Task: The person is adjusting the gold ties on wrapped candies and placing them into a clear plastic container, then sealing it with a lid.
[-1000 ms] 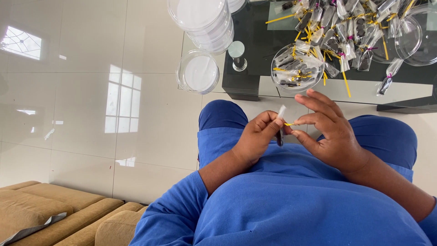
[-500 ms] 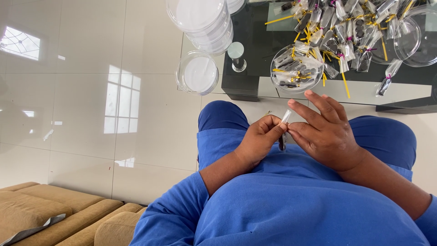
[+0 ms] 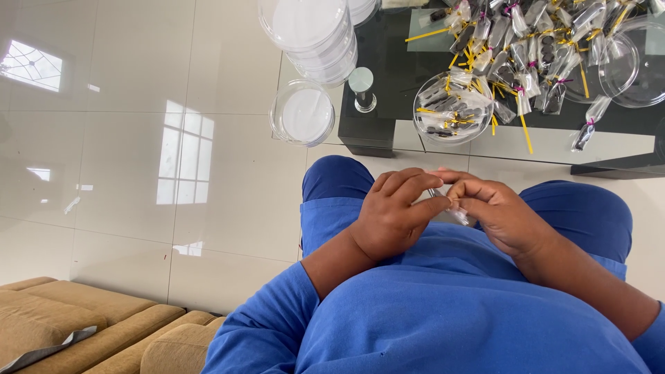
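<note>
Clear packet (image 3: pixel 450 211) now hidden between closed-together left hand (image 3: pixel 395 211), right hand (image 3: pixel 502 215).

Bright daylight fills the picture. The glossy floor (image 3: pixel 138 138) shows window reflections at 9 and 10 o'clock, with mild glare. Shadows are soft. Focus is sharp; edges bend slightly.

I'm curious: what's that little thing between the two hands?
In the head view, a small clear packet sits pinched between the left hand and the right hand, above the lap.
</note>
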